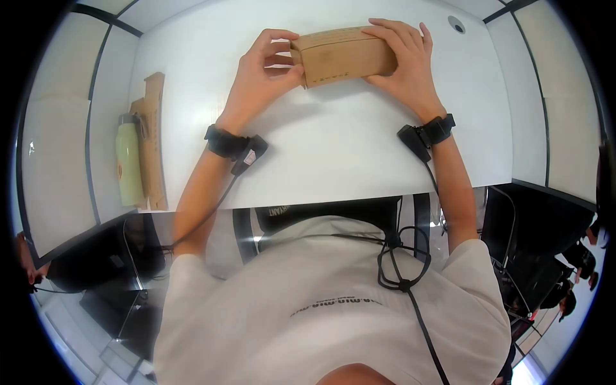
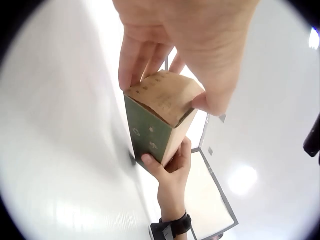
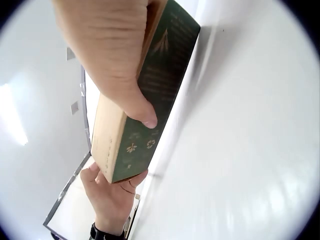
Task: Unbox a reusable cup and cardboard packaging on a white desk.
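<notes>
Spanning the gap btwn both hands, the kraft carton [image 1: 346,58] sits lengthwise at the far part of the white table [image 1: 359,154], prob. lifted a bit, tho we can't confirm contact. We see its green face [image 2: 150,132] turned toward the tabletop in the wrist views.

The left hand [image 1: 255,77] pinches the left end, fingers on one edge & thumb opp., right at the end panel [image 2: 165,95]. A thin gap shows along that panel's edge; we figure this grip lets the fingertips control it. The right hand [image 1: 410,64] grasps the other end, fingers over the top, thumb on the green face, prob. b/c the long body needs a counter-hold.

Farther out, we note a green bottle [image 1: 130,160] & flat cardboard [image 1: 153,141] by the table's left edge, prob. there to leave working room, plus a grommet [image 1: 456,25] near the far right corner.
</notes>
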The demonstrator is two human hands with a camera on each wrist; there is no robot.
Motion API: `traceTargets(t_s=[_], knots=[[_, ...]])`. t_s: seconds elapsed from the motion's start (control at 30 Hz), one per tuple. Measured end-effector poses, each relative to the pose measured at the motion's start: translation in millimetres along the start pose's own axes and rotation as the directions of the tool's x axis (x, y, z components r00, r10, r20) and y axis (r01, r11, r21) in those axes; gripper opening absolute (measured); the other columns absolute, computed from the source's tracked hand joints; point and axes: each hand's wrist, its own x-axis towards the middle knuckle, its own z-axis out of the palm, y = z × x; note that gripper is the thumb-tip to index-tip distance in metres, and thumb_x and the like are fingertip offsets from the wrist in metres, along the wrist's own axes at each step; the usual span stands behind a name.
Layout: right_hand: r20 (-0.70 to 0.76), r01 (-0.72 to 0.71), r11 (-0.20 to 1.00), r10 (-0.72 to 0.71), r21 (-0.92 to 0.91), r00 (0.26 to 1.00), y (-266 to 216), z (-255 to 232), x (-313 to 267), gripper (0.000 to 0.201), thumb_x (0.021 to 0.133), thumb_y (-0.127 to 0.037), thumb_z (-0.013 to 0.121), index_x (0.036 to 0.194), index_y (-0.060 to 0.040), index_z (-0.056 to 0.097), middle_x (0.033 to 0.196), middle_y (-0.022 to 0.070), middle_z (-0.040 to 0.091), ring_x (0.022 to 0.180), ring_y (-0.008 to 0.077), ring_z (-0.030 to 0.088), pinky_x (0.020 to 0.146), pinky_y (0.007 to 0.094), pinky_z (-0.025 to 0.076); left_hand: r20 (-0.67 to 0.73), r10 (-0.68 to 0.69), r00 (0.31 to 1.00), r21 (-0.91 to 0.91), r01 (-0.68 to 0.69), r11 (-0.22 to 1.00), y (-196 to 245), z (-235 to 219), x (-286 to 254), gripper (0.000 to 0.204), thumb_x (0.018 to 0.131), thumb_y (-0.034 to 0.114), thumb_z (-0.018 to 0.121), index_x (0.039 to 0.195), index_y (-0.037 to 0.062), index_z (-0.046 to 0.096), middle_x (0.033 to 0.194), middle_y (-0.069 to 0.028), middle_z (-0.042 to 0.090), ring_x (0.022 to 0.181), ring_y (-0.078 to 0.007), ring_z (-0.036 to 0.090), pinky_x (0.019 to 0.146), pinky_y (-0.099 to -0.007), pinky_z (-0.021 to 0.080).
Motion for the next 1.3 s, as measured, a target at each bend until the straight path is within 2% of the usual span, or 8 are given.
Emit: traceTargets(t_s=[0.33, 0.47, 0.5, 0.73, 0.87, 1.0, 1.13, 1.3], knots=[[-0.009, -0.04, 0.999, 0.04, 0.011, 0.999, -7, -4, 4, 0.068, 0.061, -0.024, 0.085, 0.125, -0.0235, 0.061, 0.142, -0.0019, 0.051, 0.133, 0.0234, 0.044, 0.119, 0.06, 0.01, 0.007, 0.029, 1.0, -0.191, -0.027, 0.981, -7, -5, 2, 0.041, 0.085, 0.007, 0.057, 0.125, 0.0068, 0.051, 0.102, -0.0104, 0.067, 0.089, -0.0173, 0.065, 0.077, -0.0299, 0.052], [0.053, -0.112, 0.992, 0.109, 0.054, 0.993, -7, -15, 5, 0.075, 0.061, -0.024, 0.087, 0.13, -0.0164, 0.056, 0.145, 0.0092, 0.046, 0.134, 0.032, 0.04, 0.117, 0.0536, 0.025, 0.017, -0.057, 0.998, -0.221, 0.06, 0.973, -10, -16, 4, 0.043, 0.088, 0.016, 0.046, 0.128, 0.0024, 0.051, 0.114, -0.0107, 0.064, 0.099, -0.0158, 0.061, 0.088, -0.029, 0.05], [0.115, -0.164, 0.981, 0.152, 0.103, 0.982, -6, -17, 5, 0.084, 0.059, -0.027, 0.089, 0.133, -0.0126, 0.052, 0.148, 0.0163, 0.04, 0.137, 0.0388, 0.034, 0.115, 0.0532, 0.028, -0.02, 0.005, 1.0, -0.485, -0.014, 0.874, -8, -7, 4, 0.044, 0.089, 0.02, 0.045, 0.128, 0.0008, 0.052, 0.119, -0.0093, 0.06, 0.109, -0.0162, 0.058, 0.09, -0.0296, 0.05], [-0.018, -0.081, 0.958, 0.089, 0.274, 0.996, 9, -8, 3, 0.089, 0.06, -0.027, 0.091, 0.136, -0.0114, 0.048, 0.15, 0.0198, 0.038, 0.138, 0.0405, 0.034, 0.114, 0.0512, 0.031, 0.132, -0.196, 0.972, -0.722, 0.23, 0.653, 3, 7, -2, 0.041, 0.098, 0.023, 0.056, 0.132, 0.0012, 0.05, 0.125, -0.0105, 0.059, 0.114, -0.0195, 0.059, 0.1, -0.0352, 0.051], [-0.056, -0.14, 0.9, 0.179, 0.413, 0.982, 5, -2, 2, 0.071, 0.06, -0.018, 0.087, 0.126, -0.0183, 0.059, 0.134, 0.0025, 0.057, 0.125, 0.0274, 0.051, 0.111, 0.0437, 0.039, 0.236, -0.166, 0.958, -0.762, 0.288, 0.58, -9, 8, -1, 0.041, 0.099, 0.027, 0.058, 0.132, 0.0019, 0.051, 0.126, -0.0093, 0.061, 0.113, -0.0169, 0.06, 0.098, -0.0357, 0.052], [-0.021, -0.138, 0.943, 0.151, 0.304, 0.988, 2, -4, -1, 0.071, 0.059, -0.018, 0.089, 0.123, -0.0147, 0.06, 0.127, 0.0043, 0.061, 0.119, 0.028, 0.055, 0.101, 0.0383, 0.048, 0.35, -0.051, 0.935, -0.715, 0.302, 0.631, -12, 6, 1, 0.042, 0.1, 0.028, 0.058, 0.133, 0.003, 0.051, 0.122, -0.0083, 0.064, 0.113, -0.0157, 0.061, 0.097, -0.0352, 0.051], [-0.055, -0.124, 0.949, 0.146, 0.289, 0.988, 4, -4, -3, 0.071, 0.058, -0.022, 0.092, 0.121, -0.0126, 0.06, 0.122, 0.006, 0.062, 0.114, 0.0274, 0.057, 0.096, 0.0384, 0.049, 0.098, -0.111, 0.989, -0.545, 0.147, 0.825, 5, 6, 1, 0.046, 0.096, 0.027, 0.064, 0.134, 0.0051, 0.051, 0.125, -0.0101, 0.062, 0.112, -0.0178, 0.059, 0.097, -0.0345, 0.047], [-0.055, -0.201, 0.906, 0.238, 0.373, 0.97, 7, -1, -3, 0.076, 0.056, -0.029, 0.095, 0.12, -0.0079, 0.06, 0.112, 0.0094, 0.064, 0.104, 0.0275, 0.059, 0.09, 0.0381, 0.049, -0.303, 0.218, 0.928, -0.127, -0.265, 0.956, 5, -1, 8, 0.044, 0.089, 0.022, 0.073, 0.126, 0.0054, 0.058, 0.123, -0.0085, 0.064, 0.113, -0.019, 0.059, 0.099, -0.0349, 0.046]])
